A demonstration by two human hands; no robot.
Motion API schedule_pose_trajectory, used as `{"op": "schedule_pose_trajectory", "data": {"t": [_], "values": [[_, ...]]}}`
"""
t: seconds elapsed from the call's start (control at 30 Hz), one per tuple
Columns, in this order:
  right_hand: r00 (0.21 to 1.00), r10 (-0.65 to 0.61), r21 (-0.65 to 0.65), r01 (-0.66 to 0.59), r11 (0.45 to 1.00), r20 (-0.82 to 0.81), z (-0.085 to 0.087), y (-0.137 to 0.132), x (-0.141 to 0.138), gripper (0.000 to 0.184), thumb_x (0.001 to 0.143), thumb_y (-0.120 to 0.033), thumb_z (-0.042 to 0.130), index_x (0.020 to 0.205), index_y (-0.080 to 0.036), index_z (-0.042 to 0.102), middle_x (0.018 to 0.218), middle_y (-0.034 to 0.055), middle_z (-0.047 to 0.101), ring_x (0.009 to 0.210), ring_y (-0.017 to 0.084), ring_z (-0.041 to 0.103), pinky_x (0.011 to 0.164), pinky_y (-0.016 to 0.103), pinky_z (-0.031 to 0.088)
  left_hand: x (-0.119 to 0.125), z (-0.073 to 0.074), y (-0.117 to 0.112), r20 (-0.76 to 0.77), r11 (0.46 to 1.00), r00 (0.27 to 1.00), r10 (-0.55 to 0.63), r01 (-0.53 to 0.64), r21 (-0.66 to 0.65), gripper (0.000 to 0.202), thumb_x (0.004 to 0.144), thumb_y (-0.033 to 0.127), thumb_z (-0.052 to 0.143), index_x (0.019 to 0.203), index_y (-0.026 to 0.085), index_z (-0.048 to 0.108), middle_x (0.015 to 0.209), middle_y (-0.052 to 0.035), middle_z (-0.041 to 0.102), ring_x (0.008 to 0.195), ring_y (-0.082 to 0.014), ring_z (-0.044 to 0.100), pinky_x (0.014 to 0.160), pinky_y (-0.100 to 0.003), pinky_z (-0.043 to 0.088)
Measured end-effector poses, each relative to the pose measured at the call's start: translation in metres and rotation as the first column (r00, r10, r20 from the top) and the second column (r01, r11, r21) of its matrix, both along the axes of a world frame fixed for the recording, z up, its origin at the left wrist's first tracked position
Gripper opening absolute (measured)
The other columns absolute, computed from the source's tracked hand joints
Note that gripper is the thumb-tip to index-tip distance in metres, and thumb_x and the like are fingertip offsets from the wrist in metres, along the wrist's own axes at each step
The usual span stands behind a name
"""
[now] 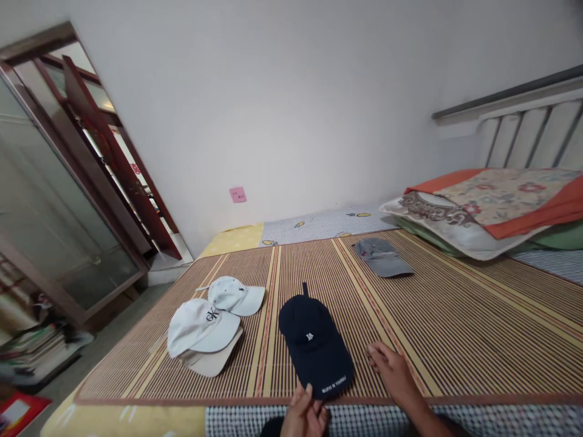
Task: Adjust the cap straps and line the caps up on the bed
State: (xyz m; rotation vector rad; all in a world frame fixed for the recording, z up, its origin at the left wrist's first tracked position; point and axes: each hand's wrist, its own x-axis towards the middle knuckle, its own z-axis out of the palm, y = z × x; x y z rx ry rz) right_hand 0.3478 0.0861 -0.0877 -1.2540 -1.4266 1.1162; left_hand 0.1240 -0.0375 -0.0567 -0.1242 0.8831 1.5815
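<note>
Head view: left fingers at the brim of a navy cap

The left hand (306,409) has its thumb against the near edge of the navy cap (314,340) and seems to pinch the brim, though the fingertips below are partly hidden. The cap lies just beyond those fingers, crown away from them, its strap pointing farther off. To the right of the brim and apart from it, the right hand (394,373) hangs with loosely bent fingers, thumb a little away from them. Left of the left fingers, a white CK cap (195,325) overlaps a beige cap (218,359), with a smaller white cap (232,296) touching it on the far side. Beyond the right fingertips, a grey cap (380,256) rests on the striped mat (314,261)
</note>
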Motion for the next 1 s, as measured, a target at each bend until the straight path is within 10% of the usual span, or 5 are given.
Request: {"op": "schedule_pose_trajectory", "data": {"t": [0.23,1.0], "values": [[1.0,0.01,0.01,-0.01,1.0,-0.025,-0.004,0.001,-0.001,0.052,0.085,-0.069,0.052,0.087,-0.021,0.071,0.09,0.011,0.08,0.077,0.027,0.075,0.066,0.035,0.059,0.001,-0.025,0.003,-0.049,0.992,0.994,-0.099,0.102,0.069,0.034,0.066,0.009,0.09,0.085,0.019,0.064,0.08,-0.0093,0.08,0.054,-0.0191,0.07,0.05,-0.026,0.056],[0.998,0.052,-0.007,-0.053,0.999,-0.036,-0.001,0.0,-0.002,0.053,0.087,-0.071,0.052,0.086,-0.022,0.07,0.085,0.0089,0.079,0.076,0.026,0.074,0.067,0.035,0.057,0.003,-0.023,-0.004,-0.077,0.95,0.972,-0.222,0.234,0.206,0.039,0.063,0.021,0.101,0.091,0.019,0.074,0.088,-0.0062,0.082,0.051,-0.0139,0.067,0.044,-0.021,0.049]]}}
